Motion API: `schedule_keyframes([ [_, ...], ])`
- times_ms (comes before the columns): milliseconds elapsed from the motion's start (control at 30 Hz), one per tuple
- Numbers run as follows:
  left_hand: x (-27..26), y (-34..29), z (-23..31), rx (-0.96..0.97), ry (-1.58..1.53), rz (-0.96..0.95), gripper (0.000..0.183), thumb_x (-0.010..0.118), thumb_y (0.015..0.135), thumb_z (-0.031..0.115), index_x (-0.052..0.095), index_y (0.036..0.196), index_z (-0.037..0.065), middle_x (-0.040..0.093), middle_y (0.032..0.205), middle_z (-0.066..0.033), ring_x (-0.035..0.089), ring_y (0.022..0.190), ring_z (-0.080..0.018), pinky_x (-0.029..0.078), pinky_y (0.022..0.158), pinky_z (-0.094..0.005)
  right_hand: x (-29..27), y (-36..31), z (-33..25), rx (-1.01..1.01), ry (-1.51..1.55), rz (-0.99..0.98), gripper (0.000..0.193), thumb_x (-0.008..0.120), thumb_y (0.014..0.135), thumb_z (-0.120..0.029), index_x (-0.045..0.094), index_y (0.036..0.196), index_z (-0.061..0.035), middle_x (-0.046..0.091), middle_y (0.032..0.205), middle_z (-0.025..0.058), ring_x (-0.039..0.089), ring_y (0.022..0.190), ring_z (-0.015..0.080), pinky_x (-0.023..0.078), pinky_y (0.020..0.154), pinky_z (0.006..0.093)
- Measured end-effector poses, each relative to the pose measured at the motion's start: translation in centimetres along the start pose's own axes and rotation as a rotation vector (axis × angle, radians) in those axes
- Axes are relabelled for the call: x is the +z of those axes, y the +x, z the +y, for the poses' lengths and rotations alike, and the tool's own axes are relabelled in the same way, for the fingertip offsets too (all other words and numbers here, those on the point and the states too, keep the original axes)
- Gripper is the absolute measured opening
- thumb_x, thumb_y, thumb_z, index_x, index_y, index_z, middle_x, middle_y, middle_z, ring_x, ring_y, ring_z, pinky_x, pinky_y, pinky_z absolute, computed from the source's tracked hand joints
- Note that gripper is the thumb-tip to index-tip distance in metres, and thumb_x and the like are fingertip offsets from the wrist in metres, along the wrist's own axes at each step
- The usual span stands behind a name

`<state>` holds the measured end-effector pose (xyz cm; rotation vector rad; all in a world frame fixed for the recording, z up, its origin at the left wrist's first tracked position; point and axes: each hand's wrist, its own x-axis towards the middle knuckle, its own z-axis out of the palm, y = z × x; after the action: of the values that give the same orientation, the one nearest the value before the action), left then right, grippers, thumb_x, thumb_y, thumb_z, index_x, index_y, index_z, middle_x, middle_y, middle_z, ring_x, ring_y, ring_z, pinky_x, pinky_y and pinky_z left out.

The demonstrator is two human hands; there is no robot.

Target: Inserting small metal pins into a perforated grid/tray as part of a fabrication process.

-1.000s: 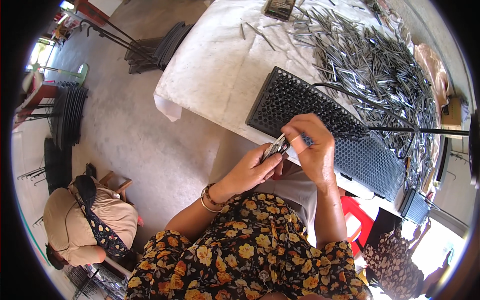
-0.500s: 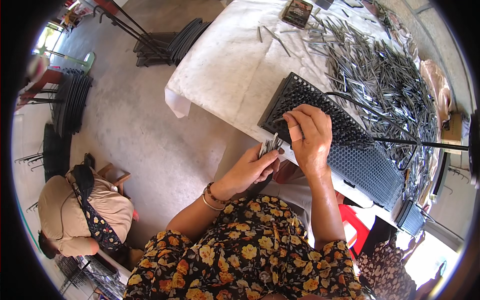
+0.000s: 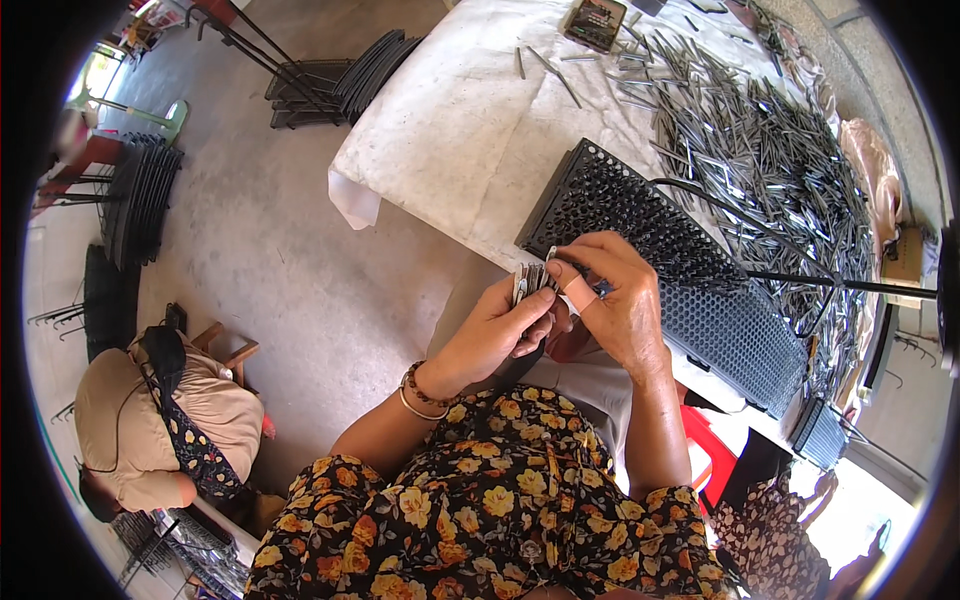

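Note:
My left hand (image 3: 492,332) is closed round a bundle of thin metal strips (image 3: 528,284), their ends sticking up past the thumb. Beside it, my right hand (image 3: 622,305) pinches a single strip (image 3: 551,254) between thumb and fingertips, close against the bundle. A light bandage wraps one right finger. Just beyond both hands lies a long black rack full of holes (image 3: 640,205), its far part crowded with short upright pieces. The nearer right part of the rack is a bare honeycomb grid (image 3: 738,335).
A large heap of loose metal strips (image 3: 770,170) covers the table's right side. A small dark box (image 3: 594,24) stands at the back of the white-covered table (image 3: 430,150). A black rod (image 3: 840,284) crosses the rack. Another person (image 3: 190,420) sits at lower left; stacked black racks (image 3: 140,205) stand behind.
My right hand has come down and left from over the rack to the bundle in my left hand. The left hand has barely moved.

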<state>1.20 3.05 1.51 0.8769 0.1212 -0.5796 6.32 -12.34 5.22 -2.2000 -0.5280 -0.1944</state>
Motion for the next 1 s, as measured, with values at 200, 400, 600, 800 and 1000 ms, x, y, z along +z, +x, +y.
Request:
schedule_keyframes([
  [200, -0.3, 0.0, 0.0, -0.005, 0.137, -0.083, 0.020, 0.044, 0.100, 0.022, 0.052, 0.099, 0.004, 0.059, 0.083, -0.0037, 0.040, 0.057, -0.0024, 0.033, 0.047, -0.0172, -0.6, -0.4, 0.7, 0.450, 0.475, -0.087, 0.010, 0.069, 0.081, -0.006, 0.068, 0.087, 0.0028, 0.062, 0.078, 0.0033, 0.054, 0.060, 0.0051, 0.043, 0.053, 0.0220],
  [400, -0.2, -0.1, -0.1, -0.015, 0.165, -0.061, 0.023, 0.043, 0.100, 0.025, 0.051, 0.098, 0.003, 0.059, 0.080, -0.0026, 0.041, 0.058, -0.0019, 0.033, 0.048, -0.0175, -0.7, -0.3, 1.2, 0.535, 0.463, -0.069, 0.016, 0.068, 0.084, -0.012, 0.067, 0.089, 0.0036, 0.063, 0.069, 0.0016, 0.051, 0.060, 0.0036, 0.041, 0.054, 0.0201],
  [600, -0.6, 0.1, -0.8, 0.060, 0.264, 0.037, 0.024, 0.044, 0.100, 0.026, 0.051, 0.094, 0.004, 0.058, 0.071, 0.0000, 0.039, 0.053, -0.0019, 0.032, 0.048, -0.0176, -0.5, -0.3, 0.8, 0.627, 0.523, -0.099, 0.020, 0.068, 0.084, -0.013, 0.068, 0.094, 0.0043, 0.064, 0.069, 0.0018, 0.052, 0.063, 0.0030, 0.041, 0.055, 0.0198],
  [800, -0.7, -0.1, -1.0, 0.090, 0.399, 0.035, 0.025, 0.046, 0.099, 0.025, 0.055, 0.088, 0.004, 0.056, 0.068, 0.0012, 0.040, 0.053, -0.0018, 0.031, 0.045, -0.0178, -0.5, -0.3, 0.8, 0.606, 0.582, -0.072, 0.019, 0.068, 0.085, -0.011, 0.068, 0.096, 0.0041, 0.065, 0.072, 0.0012, 0.052, 0.062, 0.0033, 0.041, 0.054, 0.0195],
  [1000, -1.6, 0.1, -1.9, 0.002, 0.180, 0.074, 0.025, 0.047, 0.099, 0.025, 0.057, 0.095, 0.003, 0.056, 0.070, 0.0001, 0.039, 0.054, -0.0017, 0.030, 0.045, -0.0173, 0.0, 0.3, 0.5, 0.569, 0.560, 0.167, 0.017, 0.068, 0.086, -0.012, 0.069, 0.094, 0.0024, 0.065, 0.073, -0.0010, 0.049, 0.061, 0.0020, 0.039, 0.054, 0.0167],
])
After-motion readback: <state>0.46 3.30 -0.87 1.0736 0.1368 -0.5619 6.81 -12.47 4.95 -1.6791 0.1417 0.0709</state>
